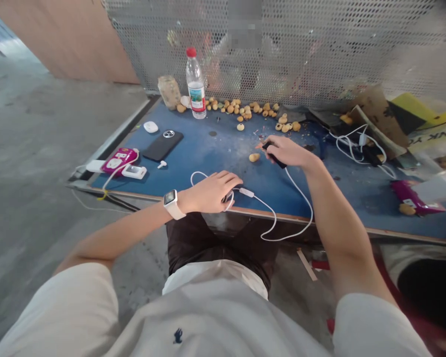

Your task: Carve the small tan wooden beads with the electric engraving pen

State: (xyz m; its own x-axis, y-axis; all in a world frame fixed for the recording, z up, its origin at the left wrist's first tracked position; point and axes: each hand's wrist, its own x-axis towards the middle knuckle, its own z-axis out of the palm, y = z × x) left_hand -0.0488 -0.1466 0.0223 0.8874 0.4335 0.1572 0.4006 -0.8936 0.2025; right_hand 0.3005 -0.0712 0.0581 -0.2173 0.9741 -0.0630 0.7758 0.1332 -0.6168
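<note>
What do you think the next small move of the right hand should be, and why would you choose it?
Probably ease the black handheld object in the right hand toward the small tan lump on the blue board: it lies alone just beyond that hand, apart from the pile by the water bottle.

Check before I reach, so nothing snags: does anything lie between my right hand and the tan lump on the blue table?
Nothing visible does. The right hand holds a black object, and only blue tabletop shows between it and the tan lump.
</note>
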